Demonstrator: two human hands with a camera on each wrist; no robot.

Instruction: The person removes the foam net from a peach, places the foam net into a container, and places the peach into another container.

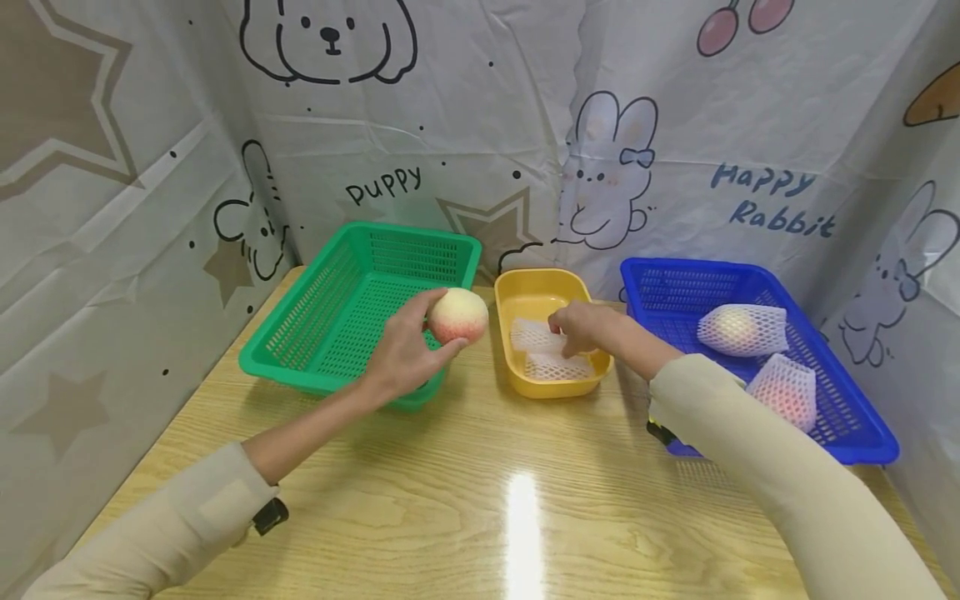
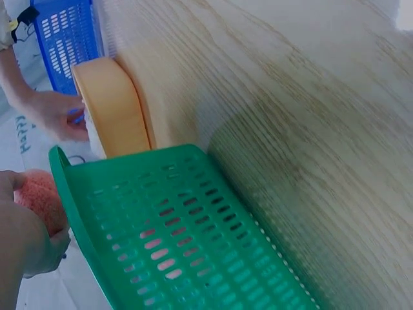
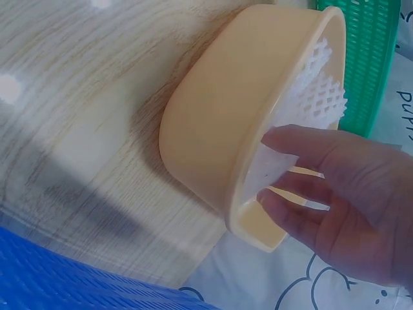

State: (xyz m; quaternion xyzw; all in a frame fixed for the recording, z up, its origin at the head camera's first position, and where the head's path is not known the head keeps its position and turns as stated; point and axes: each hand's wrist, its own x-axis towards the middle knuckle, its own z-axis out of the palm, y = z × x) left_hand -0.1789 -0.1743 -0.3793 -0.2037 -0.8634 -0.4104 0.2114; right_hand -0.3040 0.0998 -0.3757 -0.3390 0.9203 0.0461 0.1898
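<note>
My left hand (image 1: 403, 350) grips a pale yellow and pink peach (image 1: 459, 317) between thumb and fingers, over the right side of the green basket (image 1: 281, 371). In the left wrist view the peach (image 2: 42, 201) shows beside that basket's rim. My right hand (image 1: 588, 327) reaches into the yellow container (image 1: 551, 388). There its thumb and fingers pinch the end of a white foam net sleeve (image 3: 274, 165). Two such foam sleeves (image 1: 558, 367) lie in the container, side by side.
At the right stands a blue basket (image 1: 862, 450) with a net-wrapped fruit (image 1: 738, 331) and another wrapped peach (image 1: 787, 393) in it. My right forearm crosses its near left corner. A printed cloth (image 1: 480, 100) hangs behind the wooden table (image 1: 420, 500).
</note>
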